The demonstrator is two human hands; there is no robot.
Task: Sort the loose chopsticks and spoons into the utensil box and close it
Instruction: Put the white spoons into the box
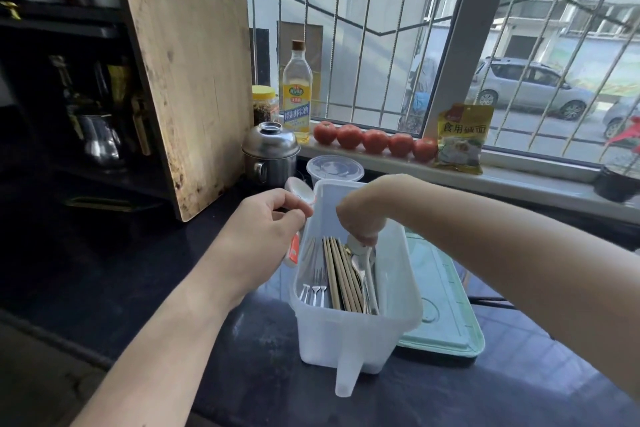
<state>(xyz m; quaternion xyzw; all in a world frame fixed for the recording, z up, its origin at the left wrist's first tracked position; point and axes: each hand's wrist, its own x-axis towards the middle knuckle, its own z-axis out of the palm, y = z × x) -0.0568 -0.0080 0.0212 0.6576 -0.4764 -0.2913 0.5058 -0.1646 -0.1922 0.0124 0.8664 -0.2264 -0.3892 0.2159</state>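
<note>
A translucent white utensil box [349, 329] stands on the dark counter. Inside lie forks [314, 291] on the left, wooden chopsticks [341, 274] in the middle and metal spoons [363, 270] on the right. My right hand [367, 211] reaches down into the box and grips the white handle of a metal spoon among the others. My left hand [266, 229] hovers just left of the box rim and holds a white and orange ceramic spoon [300, 191], bowl end up. The pale green lid [443, 305] lies flat on the counter behind and right of the box.
A wooden cutting board [190, 80] leans at the left. A steel lidded pot [270, 156], a clear plastic tub [334, 168], an oil bottle [297, 94] and a jar stand behind the box. Several tomatoes [375, 140] and a yellow packet [462, 137] line the window sill.
</note>
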